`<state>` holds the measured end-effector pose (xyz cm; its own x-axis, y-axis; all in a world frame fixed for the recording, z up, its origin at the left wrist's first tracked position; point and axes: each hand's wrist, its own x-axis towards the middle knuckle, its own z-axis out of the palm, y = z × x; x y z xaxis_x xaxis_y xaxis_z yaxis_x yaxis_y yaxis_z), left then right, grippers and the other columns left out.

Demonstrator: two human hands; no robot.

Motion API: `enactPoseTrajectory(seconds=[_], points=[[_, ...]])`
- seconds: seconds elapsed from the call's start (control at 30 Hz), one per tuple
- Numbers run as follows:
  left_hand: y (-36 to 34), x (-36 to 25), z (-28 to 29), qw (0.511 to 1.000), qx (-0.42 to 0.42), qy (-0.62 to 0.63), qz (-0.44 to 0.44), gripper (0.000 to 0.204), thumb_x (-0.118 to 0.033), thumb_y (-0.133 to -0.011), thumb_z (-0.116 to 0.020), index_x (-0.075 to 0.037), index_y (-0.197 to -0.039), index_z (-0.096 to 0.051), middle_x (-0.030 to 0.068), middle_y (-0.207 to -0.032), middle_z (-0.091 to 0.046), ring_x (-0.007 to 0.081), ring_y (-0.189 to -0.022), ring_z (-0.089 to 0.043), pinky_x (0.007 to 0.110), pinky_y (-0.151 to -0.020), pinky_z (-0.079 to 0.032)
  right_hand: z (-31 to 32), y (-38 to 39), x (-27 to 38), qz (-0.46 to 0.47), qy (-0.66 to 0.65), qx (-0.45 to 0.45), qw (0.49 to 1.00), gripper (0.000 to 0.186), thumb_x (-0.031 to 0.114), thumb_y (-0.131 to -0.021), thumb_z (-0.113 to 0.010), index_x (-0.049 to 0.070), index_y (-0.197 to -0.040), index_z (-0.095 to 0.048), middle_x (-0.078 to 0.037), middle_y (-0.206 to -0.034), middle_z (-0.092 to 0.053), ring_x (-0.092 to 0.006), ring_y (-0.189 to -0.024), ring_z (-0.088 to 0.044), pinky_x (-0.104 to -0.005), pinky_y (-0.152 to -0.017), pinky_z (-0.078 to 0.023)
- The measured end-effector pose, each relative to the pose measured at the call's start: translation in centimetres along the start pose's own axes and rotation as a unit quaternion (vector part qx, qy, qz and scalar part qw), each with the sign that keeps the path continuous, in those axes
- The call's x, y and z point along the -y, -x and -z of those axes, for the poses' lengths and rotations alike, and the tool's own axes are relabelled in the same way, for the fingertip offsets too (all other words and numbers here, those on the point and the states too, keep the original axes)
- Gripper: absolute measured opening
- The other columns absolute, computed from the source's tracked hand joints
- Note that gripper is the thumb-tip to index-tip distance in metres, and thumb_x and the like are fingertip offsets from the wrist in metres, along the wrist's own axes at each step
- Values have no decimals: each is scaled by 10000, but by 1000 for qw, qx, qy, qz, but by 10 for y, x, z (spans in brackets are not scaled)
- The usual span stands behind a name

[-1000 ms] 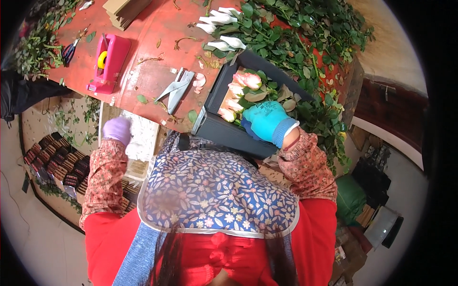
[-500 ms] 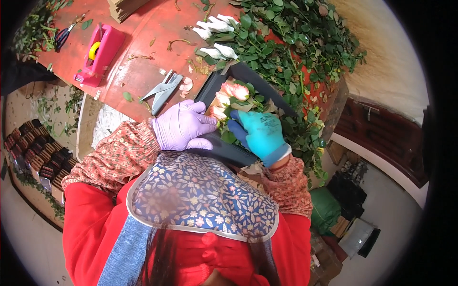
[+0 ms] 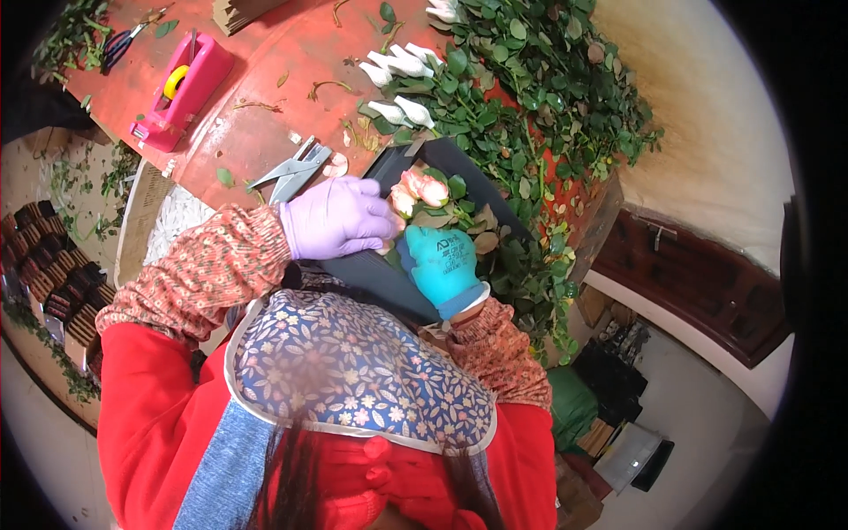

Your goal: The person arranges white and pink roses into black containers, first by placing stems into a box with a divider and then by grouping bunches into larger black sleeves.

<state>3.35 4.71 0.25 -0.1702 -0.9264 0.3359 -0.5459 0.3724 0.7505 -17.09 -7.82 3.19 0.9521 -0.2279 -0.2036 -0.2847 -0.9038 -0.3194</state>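
Observation:
A black box (image 3: 511, 199), open at the top, lies tilted on the table edge in front of me. Pale pink roses (image 3: 433, 191) with green leaves rest inside it. My left hand (image 3: 340, 219), in a lavender glove, reaches over the box's left side with its fingers curled by the lower blooms. Against its fingertips is my right hand (image 3: 444, 269), in a teal glove with dark blue fingers, bent over the stems and leaves. Both hands hide whatever is between their fingers.
A grey stapler-like hand tool (image 3: 291, 172) and loose petals (image 3: 336, 165) lie beyond my left hand. Farther left stand a pink tape dispenser (image 3: 184, 93) and scissors (image 3: 121, 44). White-wrapped blooms (image 3: 402, 62) and a heap of leafy stems (image 3: 565, 88) cover the right side.
My right hand has moved left and down, closing up to my left hand. My left fingers are more curled. The view has shifted slightly.

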Motion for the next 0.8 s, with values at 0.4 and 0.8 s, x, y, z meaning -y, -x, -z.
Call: enactPoseTrajectory(seconds=[0.4,0.8], points=[[-14,-3,-18,996,13,-83,15,137,-180,-724,-703,-131,-851,-692,-1,-875,-623,229,-890,-589,375,-764,-506,17,-5,-16,-38,94,-69,992,184,283,-926,-631,99,-927,-624,-86,-713,-630,-278,-651,-651,-425,-554,-483],[-13,-2,-7,997,66,-34,32,239,-175,-749,-742,-142,-981,-699,-10,-1008,-660,230,-871,-574,370,-776,-500,7,-5,-29,-17,102,10,995,70,143,-805,-642,117,-868,-623,-73,-715,-642,-289,-662,-660,-432,-591,-503]])
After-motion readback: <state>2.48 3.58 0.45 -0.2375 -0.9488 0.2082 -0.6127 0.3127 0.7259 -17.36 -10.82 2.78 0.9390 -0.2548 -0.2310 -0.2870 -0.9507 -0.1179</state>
